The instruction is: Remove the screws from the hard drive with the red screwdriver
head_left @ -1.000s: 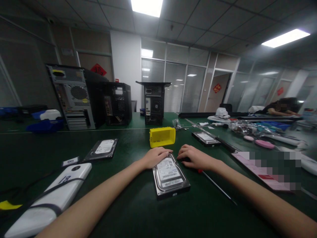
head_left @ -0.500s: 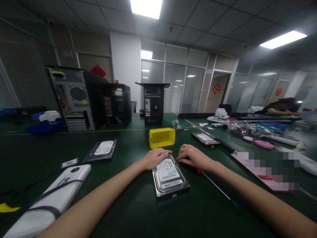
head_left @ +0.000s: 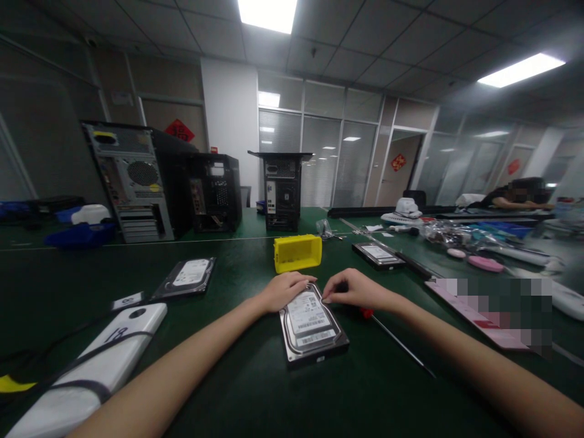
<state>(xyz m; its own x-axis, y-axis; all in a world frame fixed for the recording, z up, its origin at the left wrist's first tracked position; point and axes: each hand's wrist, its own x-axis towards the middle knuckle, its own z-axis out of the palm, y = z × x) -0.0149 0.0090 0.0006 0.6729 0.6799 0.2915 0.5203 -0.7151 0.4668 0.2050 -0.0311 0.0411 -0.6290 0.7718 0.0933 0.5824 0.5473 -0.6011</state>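
A silver hard drive [head_left: 312,322] lies label up on the green table [head_left: 255,389]. My left hand [head_left: 285,290] rests over its far left corner, fingers stretched across the far end. At the drive's right edge, my right hand [head_left: 349,288] has thumb and index finger pinched together; anything between them is too small to make out. A screwdriver [head_left: 401,342] with a red handle lies just right of the drive, its handle partly under my right hand. Beyond the hands stands a yellow bin [head_left: 297,253].
Further hard drives lie at the left [head_left: 189,277] and right [head_left: 378,255]. A white power bank-like case [head_left: 114,347] with a black cable is at the near left. Computer cases [head_left: 132,182] stand at the back. A person [head_left: 520,194] sits far right.
My right hand has shifted slightly left onto the drive's edge, and its thumb and index finger have closed into a pinch. My left hand and the drive have hardly moved.
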